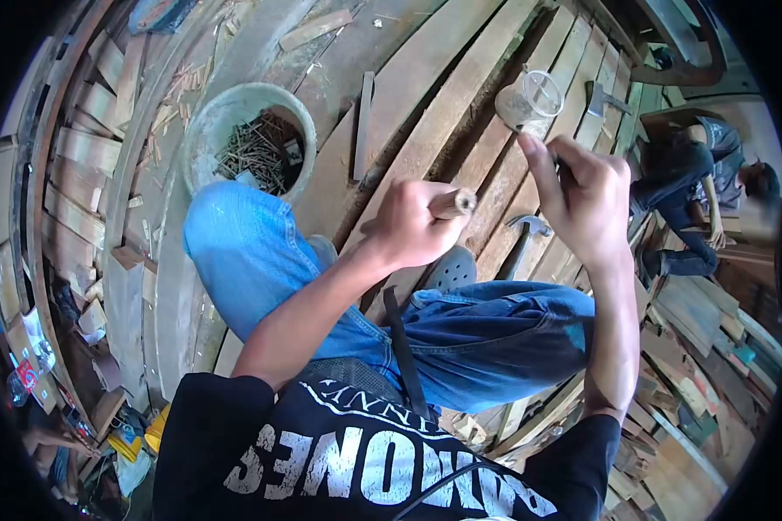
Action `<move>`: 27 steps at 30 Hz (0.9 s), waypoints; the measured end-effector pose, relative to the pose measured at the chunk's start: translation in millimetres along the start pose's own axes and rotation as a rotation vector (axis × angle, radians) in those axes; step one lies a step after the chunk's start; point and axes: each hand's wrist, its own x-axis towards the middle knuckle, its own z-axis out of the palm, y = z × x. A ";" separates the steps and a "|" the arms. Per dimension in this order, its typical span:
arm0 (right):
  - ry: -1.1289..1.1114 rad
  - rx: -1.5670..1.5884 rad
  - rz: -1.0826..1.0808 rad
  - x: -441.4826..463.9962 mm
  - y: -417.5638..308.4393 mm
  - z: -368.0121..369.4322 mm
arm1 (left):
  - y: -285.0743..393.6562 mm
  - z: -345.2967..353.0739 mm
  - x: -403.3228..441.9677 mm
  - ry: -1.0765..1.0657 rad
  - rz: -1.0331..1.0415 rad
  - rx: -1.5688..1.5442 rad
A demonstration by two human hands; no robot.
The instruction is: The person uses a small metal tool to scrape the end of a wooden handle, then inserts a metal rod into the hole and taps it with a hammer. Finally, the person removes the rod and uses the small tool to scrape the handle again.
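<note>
A round wooden handle (452,204) points out of my left hand (413,221), whose fingers are wrapped round it. Over to the right, my right hand (582,191) is raised with thumb and fingers bent toward each other; something dark shows between them, too small to name. Beyond that hand a clear plastic tub (530,97) rests on the planks. A claw hammer (526,233) lies below and between the hands, near my leg. At the left stands a pale bucket (198,130) holding many nails (256,156).
Long wooden planks (426,122) form the surface, with gaps between them. Another hammer-like tool (596,100) lies at the upper right. A person (712,165) sits at the right. Scrap wood (686,382) is piled lower right; a curved beam runs along the left.
</note>
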 end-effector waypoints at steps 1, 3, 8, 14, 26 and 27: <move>-0.008 0.003 -0.005 -5.6 -4.4 -1.7 | 5.0 -3.5 2.3 -0.068 -0.041 -0.060; -0.108 0.073 -0.076 -13.4 -11.0 -6.2 | 2.1 -7.8 2.9 -0.152 -0.116 -0.197; -0.156 0.026 -0.156 -19.9 -35.5 -16.7 | 7.4 -20.8 2.1 -0.147 -0.183 -0.264; -0.139 -0.044 -0.163 -21.0 -55.5 -15.8 | 10.4 -22.2 4.9 -0.091 -0.077 -0.096; -0.128 -0.127 -0.195 -23.3 -53.3 -12.0 | 8.9 -24.5 2.6 -0.018 -0.063 0.039; -0.129 -0.126 -0.199 -22.1 -53.3 -11.9 | 7.9 -24.4 2.1 -0.010 -0.032 0.071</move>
